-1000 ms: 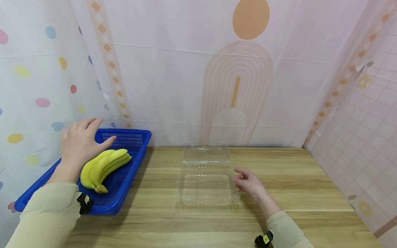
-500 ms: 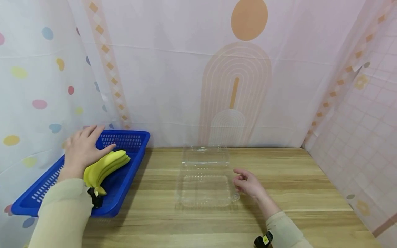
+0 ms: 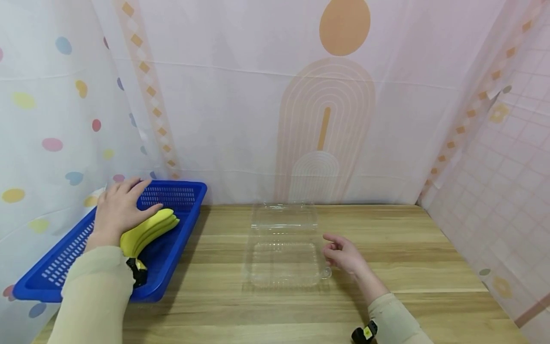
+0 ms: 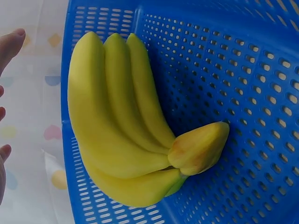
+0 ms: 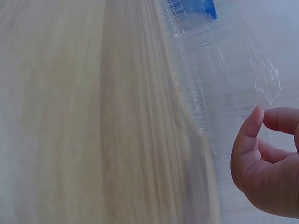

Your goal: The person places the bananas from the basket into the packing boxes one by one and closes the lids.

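A bunch of yellow bananas (image 4: 117,112) lies in a blue plastic basket (image 3: 178,258), its stem toward the near side. My left hand (image 3: 118,212) hovers over the bunch with fingers spread and thumb out, covering part of it in the head view. In the left wrist view its fingertips (image 4: 9,44) show at the left edge, apart from the bananas. A clear plastic clamshell container (image 3: 285,265) stands with its lid raised at the middle of the table. At its right edge, my right hand (image 3: 345,255) pinches the rim between thumb and forefinger (image 5: 280,120).
The wooden table (image 3: 412,258) carries both the basket and the container. Behind it hangs a patterned curtain (image 3: 232,119), with dotted cloth (image 3: 47,114) along the left and checked cloth (image 3: 511,191) along the right.
My left hand has shifted right and slightly down over the bananas, covering more of them. The right hand and the clamshell container have stayed in place.
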The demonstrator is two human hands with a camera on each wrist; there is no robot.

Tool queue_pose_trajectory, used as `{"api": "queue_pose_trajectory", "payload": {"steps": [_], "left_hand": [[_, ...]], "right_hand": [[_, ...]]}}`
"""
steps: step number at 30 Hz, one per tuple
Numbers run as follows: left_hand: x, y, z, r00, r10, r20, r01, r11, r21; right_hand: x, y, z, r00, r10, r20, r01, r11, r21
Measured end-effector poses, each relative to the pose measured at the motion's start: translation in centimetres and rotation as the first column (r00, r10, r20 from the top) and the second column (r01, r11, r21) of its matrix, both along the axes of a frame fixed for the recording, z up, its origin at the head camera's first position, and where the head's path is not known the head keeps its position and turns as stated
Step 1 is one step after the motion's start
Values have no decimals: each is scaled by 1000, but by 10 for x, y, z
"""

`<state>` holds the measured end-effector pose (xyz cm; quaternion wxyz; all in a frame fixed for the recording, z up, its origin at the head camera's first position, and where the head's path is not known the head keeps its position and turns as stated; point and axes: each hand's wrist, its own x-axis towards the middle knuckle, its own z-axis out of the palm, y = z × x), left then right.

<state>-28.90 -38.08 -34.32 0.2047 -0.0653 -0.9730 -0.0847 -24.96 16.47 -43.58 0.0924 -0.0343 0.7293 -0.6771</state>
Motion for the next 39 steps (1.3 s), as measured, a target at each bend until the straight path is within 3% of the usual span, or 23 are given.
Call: {"api": "queue_pose_trajectory", "payload": {"steps": [14, 22, 39], "left_hand": [[-2, -3, -18, 993, -1, 122, -3, 999, 33], [-1, -9, -31, 978, 12, 210, -17, 1000, 20], [0, -7, -34, 946, -24, 322, 22, 1000, 10]], "right_hand": [[1, 0, 0, 1000, 30, 1, -30, 1000, 3], [0, -1, -3, 1000, 7, -4, -7, 1000, -2], [0, 0, -3, 1000, 4, -11, -4, 1000, -6]]}}
